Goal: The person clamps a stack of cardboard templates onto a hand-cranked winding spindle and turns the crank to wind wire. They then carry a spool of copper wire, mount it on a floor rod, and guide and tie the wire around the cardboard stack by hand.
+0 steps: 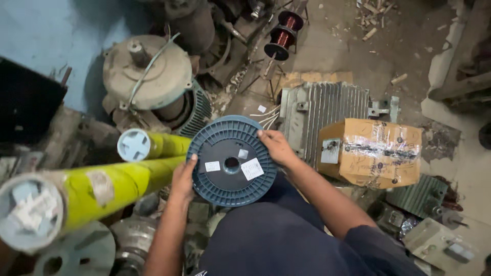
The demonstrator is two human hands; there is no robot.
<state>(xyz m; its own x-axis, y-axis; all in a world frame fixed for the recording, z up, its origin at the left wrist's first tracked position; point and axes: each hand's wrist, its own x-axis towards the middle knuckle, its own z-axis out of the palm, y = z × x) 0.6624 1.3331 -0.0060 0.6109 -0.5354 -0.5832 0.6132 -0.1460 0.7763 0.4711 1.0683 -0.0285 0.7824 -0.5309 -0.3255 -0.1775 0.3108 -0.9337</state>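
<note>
Both-handed: blue spool [231,161] gripped at opposite rims, left hand [182,180] and right hand [276,147], fingers curled over its edges.

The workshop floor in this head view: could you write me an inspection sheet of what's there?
Surface: dusty concrete floor with wood scraps.
Job's things: blue plastic spool, flange up, white labels on it.
Clutter: two yellow-green rolls, grey electric motor, finned motor housing, taped cardboard box.
Hands: left hand and right hand grip opposite rims of the spool.
Cables: copper wire reel; loose white leads by the housing.
Surroundings: blue wall.
</note>
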